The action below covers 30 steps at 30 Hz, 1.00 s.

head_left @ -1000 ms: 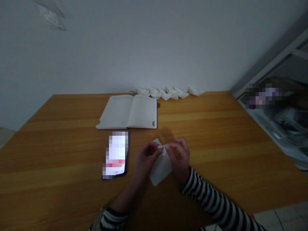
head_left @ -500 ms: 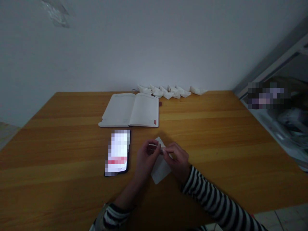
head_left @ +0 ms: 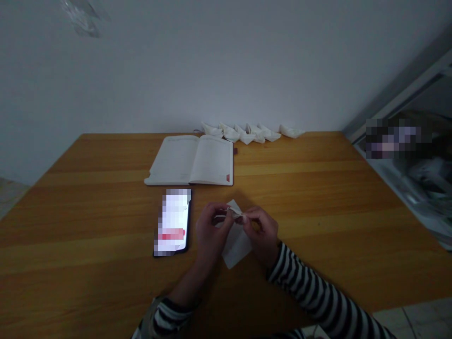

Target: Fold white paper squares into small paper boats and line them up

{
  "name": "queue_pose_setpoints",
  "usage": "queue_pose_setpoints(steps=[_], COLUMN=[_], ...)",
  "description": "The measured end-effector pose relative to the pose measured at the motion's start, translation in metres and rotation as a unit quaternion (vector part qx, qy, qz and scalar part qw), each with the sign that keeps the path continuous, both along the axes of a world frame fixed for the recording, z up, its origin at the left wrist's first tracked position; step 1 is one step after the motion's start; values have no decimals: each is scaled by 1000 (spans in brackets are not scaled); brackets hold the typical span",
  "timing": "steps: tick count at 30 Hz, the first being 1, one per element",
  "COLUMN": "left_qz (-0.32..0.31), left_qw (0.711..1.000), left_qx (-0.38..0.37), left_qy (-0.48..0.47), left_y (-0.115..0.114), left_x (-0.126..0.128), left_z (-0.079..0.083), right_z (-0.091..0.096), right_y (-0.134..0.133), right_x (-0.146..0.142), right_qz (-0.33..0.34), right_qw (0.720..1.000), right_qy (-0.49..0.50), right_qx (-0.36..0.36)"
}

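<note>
1. Right in the middle of the near half of the wooden table (head_left: 339, 235), the two hands are close together, working on a small folded white paper (head_left: 236, 213).
2. Left hand (head_left: 213, 230): thumb and fingers pinched on the left end of that paper, the other fingers kinda curled with a bit of a gap showing.
3. Right hand (head_left: 262, 230): same deal on the right end, thumb and index finger nipping it. Can't really make out the folds, it's tiny and the fingers cover part of it.
4. Under the hands there's a flat white sheet (head_left: 235, 249) set at a slant, one corner poking out past the fingers and another pointing back at the person. Honestly can't tell if it's totally apart from the folded bit.
5. Both arms are in black and white striped sleeves (head_left: 310, 289).
6. Left of the left hand, a smartphone (head_left: 173, 221) lies face up, screen lit but pixelated, with a reddish band low down.
7. Just beyond the phone, a notebook (head_left: 192, 160) is lying open, small red mark in the near right corner of the right page.
8. Along the back edge, by the wall (head_left: 226, 61), sits a row of white paper boats (head_left: 247, 134). Looks like six, most bunched up, with the rightmost a little apart.
</note>
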State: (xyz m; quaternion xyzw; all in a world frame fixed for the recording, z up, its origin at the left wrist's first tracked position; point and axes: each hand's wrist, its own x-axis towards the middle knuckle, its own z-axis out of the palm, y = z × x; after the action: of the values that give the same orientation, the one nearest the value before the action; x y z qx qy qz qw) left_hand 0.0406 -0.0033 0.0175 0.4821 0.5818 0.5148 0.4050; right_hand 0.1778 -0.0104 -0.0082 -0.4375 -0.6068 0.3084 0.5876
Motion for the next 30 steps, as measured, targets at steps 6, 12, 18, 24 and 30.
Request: queue_pose_setpoints(steps=[6,12,18,24,30], left_qz=[2,-18,-60,-49,14], left_qw=[990,973,960,960,979], left_qx=[95,151,148,153,120], left_qy=[108,176,232,230,162], left_y=[-1,0,-1,-1,-1], left_x=[-3,-7,-9,-9,-8], left_z=[3,3,-2,0,6], right_z=[0,-1,6,12,3], right_y=[4,4,7,7,11], right_x=[-3,-6,-3,-2,-2], right_qz=[-6,14,4,-11,-48], right_qw=[990,987,996,998,983], right_qy=[100,110,-14,7,89], right_qx=[-96,-115,-84,-68,-152])
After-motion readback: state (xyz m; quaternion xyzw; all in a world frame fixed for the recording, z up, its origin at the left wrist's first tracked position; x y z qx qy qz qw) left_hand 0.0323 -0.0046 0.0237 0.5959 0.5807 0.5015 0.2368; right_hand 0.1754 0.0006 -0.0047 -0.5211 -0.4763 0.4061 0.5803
